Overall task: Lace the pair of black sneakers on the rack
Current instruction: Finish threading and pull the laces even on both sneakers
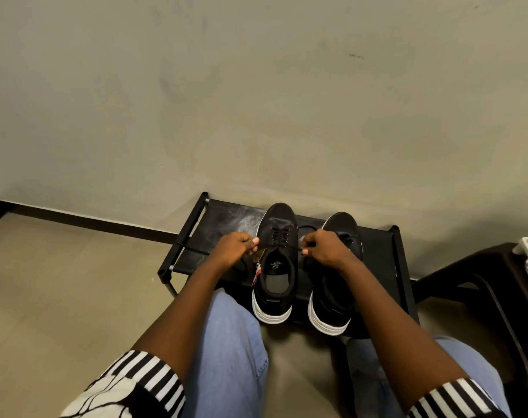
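Black lace (287, 246) pinched taut btwn fingers of left hand (237, 247) & right hand (324, 247), over left sneaker (275, 263). Right sneaker (336, 282) just beside it, both on rack (398, 260) by wall.

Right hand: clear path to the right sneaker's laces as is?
Probably yes. The right hand sits directly over the right sneaker, nothing between. But it pinches the lace of the left sneaker, so it must let go first.
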